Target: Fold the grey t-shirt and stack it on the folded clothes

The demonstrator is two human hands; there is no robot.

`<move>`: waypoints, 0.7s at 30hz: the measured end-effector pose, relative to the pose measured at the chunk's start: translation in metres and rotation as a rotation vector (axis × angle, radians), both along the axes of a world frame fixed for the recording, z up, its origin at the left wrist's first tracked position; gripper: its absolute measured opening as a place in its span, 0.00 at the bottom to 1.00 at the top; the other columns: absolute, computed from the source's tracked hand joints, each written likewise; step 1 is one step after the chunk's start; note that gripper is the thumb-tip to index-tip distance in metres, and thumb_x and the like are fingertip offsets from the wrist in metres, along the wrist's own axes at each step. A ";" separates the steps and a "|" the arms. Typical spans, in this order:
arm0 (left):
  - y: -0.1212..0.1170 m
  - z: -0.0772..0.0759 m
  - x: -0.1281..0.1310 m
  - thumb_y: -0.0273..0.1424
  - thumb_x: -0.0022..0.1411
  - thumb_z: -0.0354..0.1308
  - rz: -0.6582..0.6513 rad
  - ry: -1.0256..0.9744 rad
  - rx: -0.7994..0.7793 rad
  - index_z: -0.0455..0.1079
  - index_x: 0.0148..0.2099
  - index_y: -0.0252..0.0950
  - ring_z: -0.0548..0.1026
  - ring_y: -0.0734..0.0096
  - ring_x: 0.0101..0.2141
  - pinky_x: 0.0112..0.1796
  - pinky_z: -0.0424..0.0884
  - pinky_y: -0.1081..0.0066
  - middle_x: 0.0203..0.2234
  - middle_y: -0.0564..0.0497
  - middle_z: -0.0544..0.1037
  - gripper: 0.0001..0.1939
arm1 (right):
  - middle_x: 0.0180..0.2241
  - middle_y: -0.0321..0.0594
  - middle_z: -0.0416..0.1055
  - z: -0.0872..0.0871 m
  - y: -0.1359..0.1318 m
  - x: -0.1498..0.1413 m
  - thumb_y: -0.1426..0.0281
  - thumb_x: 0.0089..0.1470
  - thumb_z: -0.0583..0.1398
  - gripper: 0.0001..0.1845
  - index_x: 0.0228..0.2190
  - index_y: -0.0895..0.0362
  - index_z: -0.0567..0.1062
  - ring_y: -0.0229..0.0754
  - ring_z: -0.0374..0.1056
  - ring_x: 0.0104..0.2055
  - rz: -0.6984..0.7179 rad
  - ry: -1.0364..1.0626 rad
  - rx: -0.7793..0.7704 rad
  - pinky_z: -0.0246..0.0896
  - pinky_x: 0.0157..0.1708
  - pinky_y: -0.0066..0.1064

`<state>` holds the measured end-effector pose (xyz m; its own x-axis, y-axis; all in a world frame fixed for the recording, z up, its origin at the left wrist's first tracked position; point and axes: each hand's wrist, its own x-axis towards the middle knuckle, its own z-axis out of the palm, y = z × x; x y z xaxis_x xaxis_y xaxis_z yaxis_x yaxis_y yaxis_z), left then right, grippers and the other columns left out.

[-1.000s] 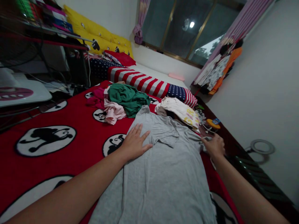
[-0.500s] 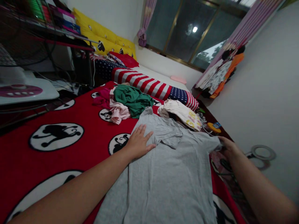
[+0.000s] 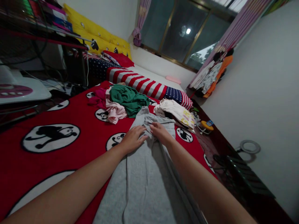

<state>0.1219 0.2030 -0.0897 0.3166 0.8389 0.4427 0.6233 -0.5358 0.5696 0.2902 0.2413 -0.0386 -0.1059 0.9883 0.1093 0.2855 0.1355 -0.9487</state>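
A grey T-shirt (image 3: pixel 140 174) lies lengthwise on the red bed cover, its right side turned in over the middle. My left hand (image 3: pixel 134 138) rests on the shirt's upper left part, fingers stretched out and the thumb apart. Close beside it, my right hand (image 3: pixel 160 132) is closed on the shirt's folded-in edge near the shoulder; its fingertips are partly hidden by the cloth. A crumpled green garment (image 3: pixel 128 96) lies just beyond the collar, with a pale pink cloth (image 3: pixel 115 112) and a magenta cloth (image 3: pixel 97 99) to its left.
A folded white garment with yellow lettering (image 3: pixel 177 112) lies past the shirt on the right. The red cover (image 3: pixel 88 168) has monkey prints. A white fan base (image 3: pixel 25 88) stands at left, a yellow stool (image 3: pixel 207 125) and ring light (image 3: pixel 250 146) at right. Behind is a flag-patterned bed (image 3: pixel 140 82).
My right hand has moved left from the far right sleeve, bringing the shirt's right side over the middle. My left hand stays on the shirt. The view has shifted slightly.
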 end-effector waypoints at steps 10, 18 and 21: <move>0.004 -0.002 -0.002 0.33 0.60 0.54 -0.026 0.061 0.005 0.67 0.56 0.33 0.68 0.58 0.55 0.56 0.62 0.60 0.53 0.42 0.72 0.23 | 0.41 0.44 0.73 0.032 -0.161 0.108 0.56 0.45 0.66 0.21 0.37 0.57 0.74 0.43 0.74 0.35 -0.074 -0.112 -0.207 0.68 0.36 0.34; 0.010 -0.006 -0.001 0.38 0.59 0.53 0.012 0.162 -0.007 0.61 0.60 0.32 0.65 0.57 0.56 0.57 0.61 0.60 0.56 0.41 0.68 0.29 | 0.31 0.37 0.73 0.006 -0.326 0.156 0.68 0.44 0.63 0.14 0.36 0.55 0.73 0.41 0.71 0.32 -0.219 -0.587 -0.372 0.66 0.32 0.28; 0.009 -0.005 0.001 0.37 0.59 0.53 0.042 0.166 -0.017 0.59 0.61 0.30 0.68 0.56 0.54 0.54 0.64 0.60 0.54 0.40 0.70 0.30 | 0.34 0.37 0.74 -0.011 -0.355 0.154 0.71 0.43 0.62 0.17 0.39 0.53 0.71 0.42 0.72 0.34 -0.229 -0.749 -0.229 0.68 0.32 0.26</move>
